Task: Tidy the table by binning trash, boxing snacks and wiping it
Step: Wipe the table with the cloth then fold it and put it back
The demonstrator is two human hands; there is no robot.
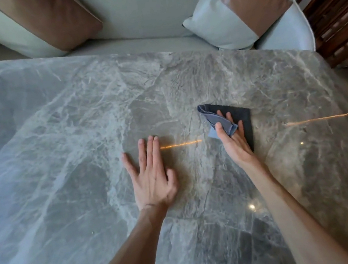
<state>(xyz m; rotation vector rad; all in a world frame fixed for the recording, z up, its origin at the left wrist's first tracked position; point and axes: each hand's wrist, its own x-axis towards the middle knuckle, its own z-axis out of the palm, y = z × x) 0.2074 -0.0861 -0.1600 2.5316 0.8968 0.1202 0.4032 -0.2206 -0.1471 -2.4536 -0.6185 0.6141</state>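
Home living rm: sofa (pixel 140 13) w/ cushions (pixel 238 6), marble table (pixel 59 148).

Both arms bare, stretched forward. Palm-down left hand (pixel 153 179) lies flat on bench (pixel 59 148), fingers spread. Palm-down right hand (pixel 235 143) pinches cloth (pixel 243 114) fold.
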